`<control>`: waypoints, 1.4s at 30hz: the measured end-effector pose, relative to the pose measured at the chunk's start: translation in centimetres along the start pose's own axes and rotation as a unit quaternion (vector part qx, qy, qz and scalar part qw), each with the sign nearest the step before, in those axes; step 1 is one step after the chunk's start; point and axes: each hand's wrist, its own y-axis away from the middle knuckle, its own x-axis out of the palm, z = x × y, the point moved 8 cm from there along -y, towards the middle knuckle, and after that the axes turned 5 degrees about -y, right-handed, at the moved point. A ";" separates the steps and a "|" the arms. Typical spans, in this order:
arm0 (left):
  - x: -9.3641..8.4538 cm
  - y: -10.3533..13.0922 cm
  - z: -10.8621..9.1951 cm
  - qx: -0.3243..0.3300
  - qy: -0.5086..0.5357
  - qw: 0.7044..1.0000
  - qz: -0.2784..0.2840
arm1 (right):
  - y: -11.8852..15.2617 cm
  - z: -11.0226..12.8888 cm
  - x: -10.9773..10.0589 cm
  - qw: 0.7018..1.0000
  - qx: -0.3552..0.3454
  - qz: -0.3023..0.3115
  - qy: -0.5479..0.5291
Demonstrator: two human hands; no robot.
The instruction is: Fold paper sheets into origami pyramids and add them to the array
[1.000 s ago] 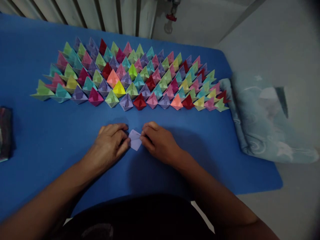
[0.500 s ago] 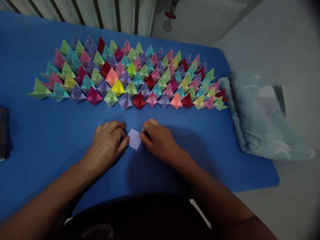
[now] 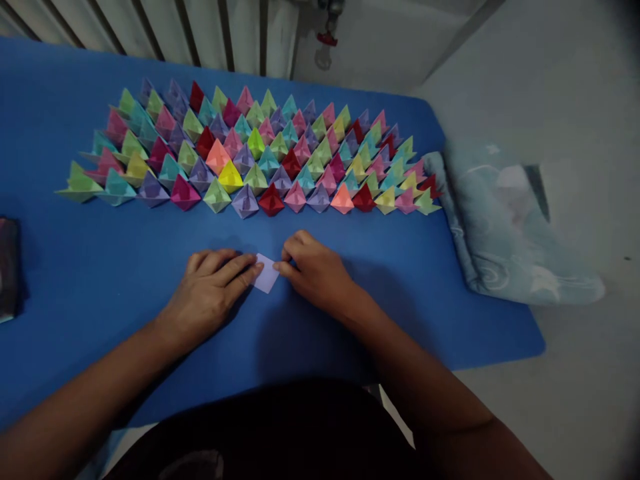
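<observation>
A small lilac square of folded origami paper (image 3: 267,273) lies on the blue surface, one corner pointing towards me. My left hand (image 3: 213,283) covers its left corner, the fingers stretched together and the tips of thumb and index finger pressing on the paper. My right hand (image 3: 315,270) pinches the right corner between thumb and curled index finger; its other fingers are bent in. Beyond the hands stand origami boats (image 3: 245,201) in several tight rows, in green, lilac, red, pink, yellow and turquoise.
The blue tabletop (image 3: 100,280) reaches under both hands. A folded grey-blue blanket (image 3: 500,227) lies at its right edge. A dark object (image 3: 7,267) sits at the far left. Behind are a white radiator (image 3: 200,33) and a red valve (image 3: 327,39).
My left fingers have straightened out and moved onto the paper's left side. The right hand keeps its pinch on the right corner. The whole view has shifted slightly.
</observation>
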 end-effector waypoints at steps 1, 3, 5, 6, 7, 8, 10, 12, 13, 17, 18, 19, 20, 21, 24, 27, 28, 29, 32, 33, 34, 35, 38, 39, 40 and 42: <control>-0.2 0.4 -0.2 0.003 -0.007 1.000 0.006 | 0.1 0.0 0.0 1.000 -0.001 -0.003 0.000; -0.8 1.1 -0.5 -0.003 -0.020 1.000 0.014 | 0.1 -0.2 -0.1 1.000 -0.002 -0.009 -0.006; -1.4 1.0 -0.4 -0.020 -0.023 0.999 0.022 | 0.0 -0.3 -0.1 1.000 -0.004 -0.009 -0.012; -1.5 0.5 -0.3 -0.027 -0.018 0.999 0.027 | -0.1 -0.3 -0.1 1.000 -0.005 -0.008 -0.013; -1.5 -0.2 -0.1 -0.029 -0.005 0.999 0.034 | -0.2 -0.3 -0.1 1.000 -0.006 -0.004 -0.013; -1.4 -1.1 0.2 -0.027 0.010 0.999 0.042 | -0.2 -0.4 0.0 1.000 -0.006 0.000 -0.012; -0.6 -3.5 0.4 0.013 0.066 0.995 0.079 | -0.3 -0.5 0.0 1.000 -0.001 0.007 -0.006; 1.3 -5.6 1.2 0.013 0.119 0.975 0.186 | -0.4 -0.5 0.0 1.000 0.003 0.007 0.000; 1.9 -6.6 1.8 -0.007 0.124 0.967 0.221 | -0.4 -0.5 -0.1 1.000 0.003 0.006 0.001; 3.2 -8.7 3.1 -0.078 0.123 0.927 0.345 | -0.1 -0.4 -0.1 1.000 -0.006 -0.003 0.002; 3.2 -8.8 3.1 -0.093 0.127 0.916 0.368 | -0.1 -0.4 -0.2 1.000 -0.009 -0.007 -0.002; 3.3 -8.8 3.0 -0.104 0.134 0.907 0.384 | 0.0 -0.5 -0.2 1.000 -0.012 -0.014 -0.010; 3.3 -8.8 2.9 -0.112 0.143 0.900 0.397 | 0.0 -0.7 -0.3 0.999 -0.015 -0.020 -0.022; 3.3 -8.7 2.9 -0.115 0.149 0.894 0.408 | 0.0 -0.9 -0.4 0.999 -0.020 -0.025 -0.039; 3.4 -7.5 3.7 -0.158 0.181 0.871 0.428 | 0.0 -1.6 -0.8 0.992 -0.035 -0.054 -0.112; 3.0 -5.9 5.1 -0.277 0.346 0.819 0.364 | -0.1 -2.5 -1.7 0.966 -0.020 -0.102 -0.235; 2.7 -5.3 5.5 -0.324 0.414 0.790 0.315 | -0.1 -2.8 -1.9 0.950 -0.005 -0.110 -0.291; 2.3 -4.7 6.0 -0.375 0.472 0.757 0.252 | -0.1 -3.0 -1.9 0.931 0.011 -0.108 -0.348; 1.3 -2.6 6.3 -0.484 0.567 0.662 0.079 | 0.2 -2.4 -1.2 0.873 0.048 -0.068 -0.480; 1.2 -2.0 5.9 -0.506 0.587 0.631 0.037 | 0.3 -1.9 -0.9 0.859 0.053 -0.057 -0.506; 1.2 -1.6 5.4 -0.519 0.603 0.605 0.006 | 0.4 -1.5 -0.7 0.848 0.054 -0.053 -0.524; 1.3 -1.3 4.8 -0.528 0.618 0.583 -0.014 | 0.6 -1.1 -0.5 0.840 0.054 -0.052 -0.537; 1.5 -1.0 3.3 -0.533 0.643 0.547 -0.049 | 0.8 -0.2 0.3 0.833 0.050 -0.053 -0.548; 1.6 -1.0 3.1 -0.530 0.647 0.546 -0.055 | 0.8 0.0 0.6 0.835 0.048 -0.050 -0.545; 1.6 -1.0 2.9 -0.526 0.648 0.548 -0.056 | 0.7 0.1 0.8 0.839 0.047 -0.046 -0.541; 1.8 -1.0 2.8 -0.513 0.648 0.562 -0.039 | 0.6 0.1 1.1 0.848 0.043 -0.041 -0.527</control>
